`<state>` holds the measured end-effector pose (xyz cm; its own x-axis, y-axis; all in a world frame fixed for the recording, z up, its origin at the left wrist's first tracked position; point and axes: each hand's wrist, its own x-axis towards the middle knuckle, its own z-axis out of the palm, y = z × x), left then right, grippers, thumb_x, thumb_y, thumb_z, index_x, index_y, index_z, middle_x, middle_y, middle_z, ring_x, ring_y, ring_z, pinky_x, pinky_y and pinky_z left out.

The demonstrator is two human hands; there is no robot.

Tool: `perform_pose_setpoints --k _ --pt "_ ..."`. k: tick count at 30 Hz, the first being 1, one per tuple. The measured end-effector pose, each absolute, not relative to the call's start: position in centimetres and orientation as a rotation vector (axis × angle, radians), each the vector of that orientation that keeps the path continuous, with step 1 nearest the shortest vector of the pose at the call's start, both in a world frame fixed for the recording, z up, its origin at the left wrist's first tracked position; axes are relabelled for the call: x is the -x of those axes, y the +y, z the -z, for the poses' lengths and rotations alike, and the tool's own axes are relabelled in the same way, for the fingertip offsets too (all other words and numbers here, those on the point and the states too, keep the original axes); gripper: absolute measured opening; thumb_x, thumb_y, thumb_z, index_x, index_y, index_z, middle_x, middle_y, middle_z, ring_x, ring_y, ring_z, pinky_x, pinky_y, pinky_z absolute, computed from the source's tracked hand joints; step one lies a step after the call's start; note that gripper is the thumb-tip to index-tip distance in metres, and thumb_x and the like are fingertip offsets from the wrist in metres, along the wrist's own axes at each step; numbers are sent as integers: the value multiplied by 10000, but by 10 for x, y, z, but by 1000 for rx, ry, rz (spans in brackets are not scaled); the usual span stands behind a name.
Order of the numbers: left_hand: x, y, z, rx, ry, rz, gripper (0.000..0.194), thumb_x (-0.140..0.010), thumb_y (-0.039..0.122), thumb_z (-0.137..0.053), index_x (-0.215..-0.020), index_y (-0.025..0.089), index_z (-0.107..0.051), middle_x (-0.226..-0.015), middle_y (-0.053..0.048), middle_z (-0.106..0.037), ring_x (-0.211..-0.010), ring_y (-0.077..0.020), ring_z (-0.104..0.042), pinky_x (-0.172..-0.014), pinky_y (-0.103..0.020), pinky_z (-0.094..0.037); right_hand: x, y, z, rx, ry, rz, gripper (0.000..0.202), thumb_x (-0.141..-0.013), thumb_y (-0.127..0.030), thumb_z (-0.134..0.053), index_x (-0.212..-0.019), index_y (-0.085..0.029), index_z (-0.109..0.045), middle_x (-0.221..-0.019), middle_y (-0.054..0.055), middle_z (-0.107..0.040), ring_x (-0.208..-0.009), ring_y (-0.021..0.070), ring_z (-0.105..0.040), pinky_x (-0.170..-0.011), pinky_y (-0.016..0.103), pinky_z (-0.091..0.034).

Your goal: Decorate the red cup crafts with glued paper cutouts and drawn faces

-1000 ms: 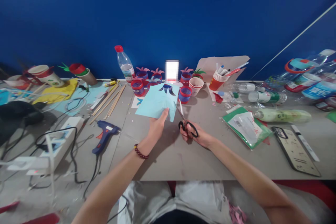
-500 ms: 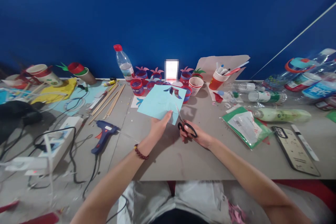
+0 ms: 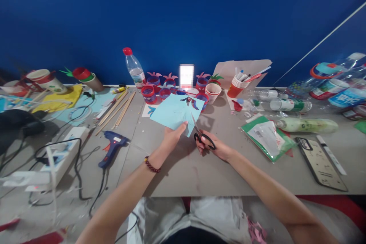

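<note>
My left hand [image 3: 175, 135] is closed on the near edge of a light blue sheet of paper [image 3: 167, 110], thumb on top. The sheet is held tilted above the table and has cut-outs along its far right part. In my right hand [image 3: 213, 148] is a pair of black-handled scissors [image 3: 204, 140], fingers through the loops. Its blades point up and left at the sheet's right edge. Behind the paper stand several small red and purple cups [image 3: 148, 94], some topped with leaf-shaped paper; the sheet partly hides them.
A blue glue gun [image 3: 113, 148] and a white power strip [image 3: 64, 156] lie to the left, near wooden sticks [image 3: 125, 110]. A red-capped bottle [image 3: 134, 69] stands behind. To the right are a pen cup [image 3: 238, 87], a green packet [image 3: 268, 137], a phone [image 3: 320, 164] and plastic bottles [image 3: 291, 105].
The blue sheet has turned slightly, its far right corner shifting right and showing more of the cups behind. Both hands keep nearly the same place and hold.
</note>
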<state>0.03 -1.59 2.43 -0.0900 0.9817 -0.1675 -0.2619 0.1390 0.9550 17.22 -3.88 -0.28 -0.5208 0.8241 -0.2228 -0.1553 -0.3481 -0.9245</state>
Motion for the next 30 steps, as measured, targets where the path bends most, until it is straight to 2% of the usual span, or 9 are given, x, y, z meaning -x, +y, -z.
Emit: perform_pose_setpoints --k 4,12,22,27,30 --pt "0 -14 -22 -832 1150 -1287 213 -665 284 -752 -832 167 -689 -982 -119 -733 -1014 -272 -664 -955 -409 -481 -172 -40 -1 948 -1210 -1936 508 -735 -633 -686 -855 -201 -448 -632 -54 -452 -572 97 -499 -519 226 -444" --pt "-1 -12 -21 -827 1168 -1300 167 -642 225 -759 -787 186 -687 -942 -112 -736 -1033 -285 -659 -965 -416 -481 -171 -40 -3 978 -1204 -1942 524 -722 -646 -687 -843 -208 -426 -620 -62 -437 -553 92 -485 -501 222 -448" --pt "0 -12 -25 -870 1167 -1284 144 -643 249 -755 -746 181 -682 -904 -90 -744 -988 -262 -673 -934 -398 -499 -172 -39 -5 1067 -1226 -1913 547 -715 -673 -668 -865 -208 -421 -617 -64 -436 -514 79 -455 -406 175 -327" --pt "0 -12 -22 -906 1152 -1289 238 -662 285 -743 -870 176 -707 -969 -98 -743 -959 -251 -679 -917 -390 -505 -173 -39 -4 1061 -1244 -1911 539 -728 -670 -660 -869 -208 -418 -625 -61 -429 -515 82 -445 -400 178 -297" --pt "1 -11 -20 -915 1152 -1298 233 -652 286 -751 -857 182 -711 -965 -98 -744 -945 -251 -680 -897 -380 -515 -173 -39 -3 1056 -1237 -1917 535 -732 -663 -663 -874 -209 -419 -625 -61 -424 -518 83 -443 -404 180 -299"
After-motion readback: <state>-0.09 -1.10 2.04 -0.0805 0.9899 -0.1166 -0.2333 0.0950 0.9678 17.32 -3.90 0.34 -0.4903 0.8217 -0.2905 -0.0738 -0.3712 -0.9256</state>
